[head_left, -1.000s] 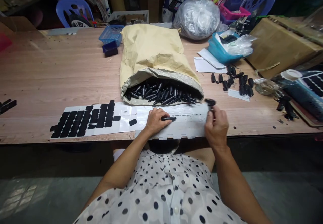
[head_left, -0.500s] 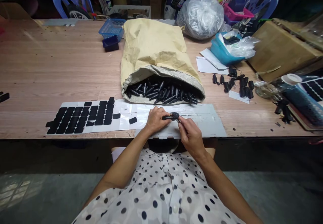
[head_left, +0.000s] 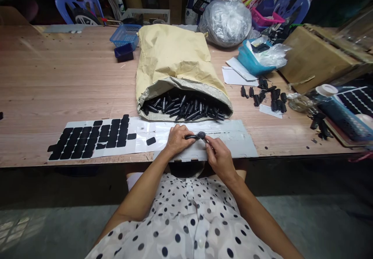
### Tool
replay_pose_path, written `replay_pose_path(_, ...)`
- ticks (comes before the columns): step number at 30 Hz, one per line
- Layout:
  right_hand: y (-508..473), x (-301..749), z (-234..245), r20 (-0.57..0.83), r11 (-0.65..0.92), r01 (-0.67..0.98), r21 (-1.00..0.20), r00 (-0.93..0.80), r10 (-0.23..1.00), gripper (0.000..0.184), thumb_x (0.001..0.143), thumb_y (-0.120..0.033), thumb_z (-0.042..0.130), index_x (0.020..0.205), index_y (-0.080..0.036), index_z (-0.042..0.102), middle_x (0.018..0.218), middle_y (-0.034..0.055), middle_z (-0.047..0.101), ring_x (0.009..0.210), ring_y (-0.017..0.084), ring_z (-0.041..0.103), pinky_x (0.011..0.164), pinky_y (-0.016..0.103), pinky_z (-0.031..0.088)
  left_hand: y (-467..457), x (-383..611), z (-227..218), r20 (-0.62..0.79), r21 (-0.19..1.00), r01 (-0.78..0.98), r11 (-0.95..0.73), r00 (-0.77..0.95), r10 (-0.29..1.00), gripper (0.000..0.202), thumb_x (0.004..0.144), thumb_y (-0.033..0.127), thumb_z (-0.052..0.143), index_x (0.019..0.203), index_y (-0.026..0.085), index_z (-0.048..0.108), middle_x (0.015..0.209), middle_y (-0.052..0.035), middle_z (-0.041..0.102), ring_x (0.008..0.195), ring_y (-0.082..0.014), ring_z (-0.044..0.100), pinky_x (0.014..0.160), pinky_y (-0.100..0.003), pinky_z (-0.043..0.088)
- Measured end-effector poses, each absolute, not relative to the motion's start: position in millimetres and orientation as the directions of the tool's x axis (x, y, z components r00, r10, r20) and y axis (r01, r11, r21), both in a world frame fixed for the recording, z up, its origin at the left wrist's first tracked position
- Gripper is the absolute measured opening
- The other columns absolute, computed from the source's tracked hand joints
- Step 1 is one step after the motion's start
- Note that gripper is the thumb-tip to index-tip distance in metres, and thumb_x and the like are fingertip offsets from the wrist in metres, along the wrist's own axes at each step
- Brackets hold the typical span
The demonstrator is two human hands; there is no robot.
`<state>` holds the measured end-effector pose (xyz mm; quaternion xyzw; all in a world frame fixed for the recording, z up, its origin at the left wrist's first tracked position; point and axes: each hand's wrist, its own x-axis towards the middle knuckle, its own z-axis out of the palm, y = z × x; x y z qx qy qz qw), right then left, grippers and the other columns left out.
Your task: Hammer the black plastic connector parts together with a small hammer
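Observation:
My left hand [head_left: 178, 139] is closed on a small black plastic part [head_left: 201, 135] with a rounded end, held just above a grey board [head_left: 241, 144] at the table's front edge. My right hand [head_left: 219, 154] is pinched around a thin, dark stick-like thing [head_left: 207, 141], its tip at the rounded end; its exact kind is too small to make out. Beyond both hands lies a paper sack [head_left: 175, 53], its mouth towards me, full of black plastic parts [head_left: 186, 107]. To the left, a white sheet [head_left: 140, 140] carries rows of black rounded stickers [head_left: 75, 142].
Blue baskets [head_left: 124, 35] stand behind the sack, left. At right are loose black parts [head_left: 274, 95], white papers [head_left: 239, 76], a turquoise basin [head_left: 252, 60], a cardboard box [head_left: 317, 56] and a clear jar [head_left: 309, 101]. A bulging plastic bag [head_left: 225, 21] sits at the back.
The whole view has shifted slightly, with the table things sitting a little further left. Both hands keep their hold, and the black part stays between them.

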<state>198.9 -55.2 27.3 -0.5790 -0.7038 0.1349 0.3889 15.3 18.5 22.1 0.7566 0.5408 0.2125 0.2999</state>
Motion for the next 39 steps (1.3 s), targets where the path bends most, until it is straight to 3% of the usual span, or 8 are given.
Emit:
replay_pose_path(6,-45.3,227.1,35.6,0.460,0.182,0.777,-0.603,0.152,0.875,0.033,0.100,-0.033,0.048,0.120,-0.022,0.072,0.092,0.0076,0.068,0.082,0.022,0.062,0.079,0.037,0.053,17.2,15.0,23.2,-0.005,0.678,0.700,-0.223,0.307,0.952,0.017,0.080,0.029,0.078,0.096,0.029,0.083,0.090,-0.0031,0.070,0.099,-0.0260,0.057,0.094,-0.042,0.047)
replay_pose_path(14,-13.8,304.0,10.3,0.459,-0.283,0.880,-0.381,0.445,0.769,0.034,0.090,-0.024,0.050,0.112,-0.019,0.076,0.089,0.0108,0.060,0.083,0.026,0.052,0.070,0.037,0.038,13.4,15.6,27.8,0.019,0.665,0.707,-0.241,0.307,0.952,0.014,0.079,0.028,0.077,0.093,0.026,0.080,0.092,-0.0037,0.071,0.099,-0.0269,0.057,0.094,-0.043,0.047)
replay_pose_path(20,-5.2,312.4,-11.5,0.480,-0.323,0.885,-0.336,0.456,0.750,0.032,0.088,-0.022,0.054,0.112,-0.018,0.076,0.087,0.0111,0.056,0.080,0.025,0.047,0.067,0.035,0.029,10.7,9.3,26.0,0.041,0.668,0.681,-0.301,0.371,0.928,0.012,0.084,0.032,0.076,0.095,0.026,0.079,0.093,-0.0037,0.071,0.098,-0.0254,0.057,0.094,-0.042,0.046)
replay_pose_path(27,-7.7,306.4,-11.8,0.477,-0.350,0.888,-0.297,0.456,0.751,0.034,0.089,-0.022,0.052,0.115,-0.017,0.074,0.091,0.0126,0.058,0.082,0.026,0.048,0.066,0.036,0.028,-36.7,-13.1,29.3,0.051,0.644,0.536,-0.546,0.682,0.730,0.012,0.078,0.032,0.085,0.089,0.030,0.082,0.138,-0.0057,0.065,0.129,-0.0335,0.053,0.111,-0.053,0.042)
replay_pose_path(31,-7.9,304.7,-10.3,0.490,-0.365,0.886,-0.285,0.462,0.739,0.035,0.089,-0.021,0.050,0.113,-0.017,0.075,0.091,0.0136,0.060,0.083,0.026,0.049,0.067,0.036,0.028,-61.9,-18.7,27.3,0.032,0.568,0.558,-0.604,0.719,0.694,0.021,0.074,0.025,0.088,0.093,0.027,0.082,0.156,-0.0082,0.053,0.143,-0.0407,0.042,0.118,-0.060,0.036)
replay_pose_path(33,-7.6,304.1,-10.1,0.493,-0.367,0.887,-0.280,0.461,0.737,0.035,0.089,-0.021,0.050,0.112,-0.017,0.076,0.091,0.0140,0.060,0.083,0.027,0.049,0.067,0.036,0.028,-63.6,-17.6,27.4,0.036,0.578,0.563,-0.591,0.705,0.708,0.028,0.070,0.029,0.090,0.097,0.027,0.082,0.154,-0.0092,0.055,0.143,-0.0414,0.043,0.117,-0.061,0.037)
replay_pose_path(35,-7.1,303.5,-9.9,0.487,-0.373,0.886,-0.275,0.462,0.741,0.035,0.089,-0.021,0.050,0.112,-0.016,0.076,0.092,0.0147,0.060,0.083,0.027,0.049,0.066,0.036,0.028,-53.8,-15.2,29.9,0.052,0.628,0.571,-0.528,0.646,0.761,0.030,0.073,0.035,0.088,0.101,0.027,0.080,0.139,-0.0100,0.066,0.132,-0.0371,0.054,0.111,-0.057,0.045)
replay_pose_path(39,-6.0,303.3,-9.9,0.473,-0.369,0.884,-0.289,0.466,0.748,0.034,0.089,-0.021,0.050,0.112,-0.016,0.075,0.092,0.0140,0.059,0.082,0.027,0.048,0.066,0.036,0.027,1.5,-8.5,42.0,0.104,0.687,0.675,-0.267,0.272,0.957,0.021,0.089,0.038,0.072,0.105,0.023,0.074,0.105,-0.0080,0.076,0.102,-0.0262,0.066,0.088,-0.042,0.056)
